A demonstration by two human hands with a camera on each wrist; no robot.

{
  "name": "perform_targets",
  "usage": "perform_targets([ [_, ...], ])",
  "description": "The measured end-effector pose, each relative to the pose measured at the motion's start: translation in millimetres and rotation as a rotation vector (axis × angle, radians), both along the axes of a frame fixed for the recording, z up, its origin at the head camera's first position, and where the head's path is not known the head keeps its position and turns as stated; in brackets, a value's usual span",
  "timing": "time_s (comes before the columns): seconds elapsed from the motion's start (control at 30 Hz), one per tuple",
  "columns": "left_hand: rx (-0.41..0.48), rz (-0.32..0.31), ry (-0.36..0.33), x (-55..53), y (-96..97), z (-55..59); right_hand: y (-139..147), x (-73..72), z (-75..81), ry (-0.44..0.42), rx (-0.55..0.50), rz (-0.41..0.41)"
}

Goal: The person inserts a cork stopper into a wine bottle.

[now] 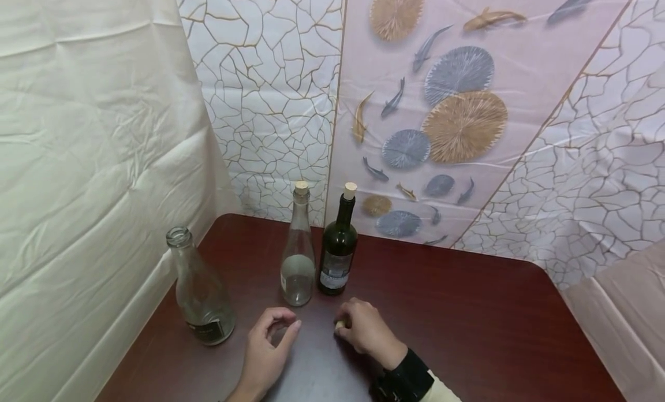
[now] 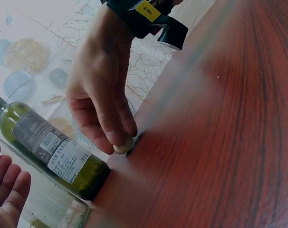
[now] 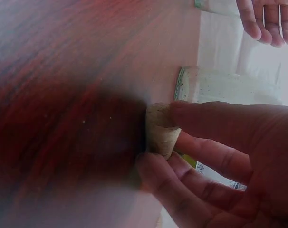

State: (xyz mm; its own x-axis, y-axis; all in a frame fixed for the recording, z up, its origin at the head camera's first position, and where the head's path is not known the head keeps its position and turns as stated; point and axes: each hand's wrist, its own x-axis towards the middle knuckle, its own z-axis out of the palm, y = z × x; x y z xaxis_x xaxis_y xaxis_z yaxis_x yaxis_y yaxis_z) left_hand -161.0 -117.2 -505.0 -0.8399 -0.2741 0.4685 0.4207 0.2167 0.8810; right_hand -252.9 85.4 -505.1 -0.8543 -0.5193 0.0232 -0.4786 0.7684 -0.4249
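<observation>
My right hand pinches a small tapered cork between thumb and fingers, close over the tabletop. In the right wrist view, the cork's side shows between the fingertips. My left hand hovers to the left with fingers loosely curved, holding nothing. Just beyond the hands stand a clear bottle and a dark green wine bottle, side by side and upright. A cork is seated in the mouth of each. Farther left, another clear bottle with a dark label has an uncorked mouth.
All the bottles stand on a dark red wood-grain table. Behind its far edge hangs a patterned cloth with fish and round leaves. A cream cloth closes off the left side.
</observation>
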Motion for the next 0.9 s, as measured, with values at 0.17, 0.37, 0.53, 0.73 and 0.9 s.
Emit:
perform_targets([
  [0.17, -0.015, -0.013, -0.002, 0.9, 1.5, -1.4, 4, 3.7, 6.8, -0.034, -0.067, -0.016],
  [0.37, -0.116, -0.044, 0.171, -3.4, 3.7, 2.0, 11, 11.9, 22.0, -0.074, -0.266, -0.006],
  [0.53, -0.206, -0.104, 0.301, -9.0, 5.6, 20.1, 13, 18.5, 38.3, -0.123, -0.460, -0.010],
  [0.73, -0.341, -0.178, 0.367, -12.2, 8.7, 42.5, 17, 27.2, 58.9, -0.628, -0.863, -0.073],
  [0.9, -0.369, -0.235, 0.505, -22.6, 13.3, 45.6, 19, 29.2, 64.5, -0.935, -1.131, -0.044],
])
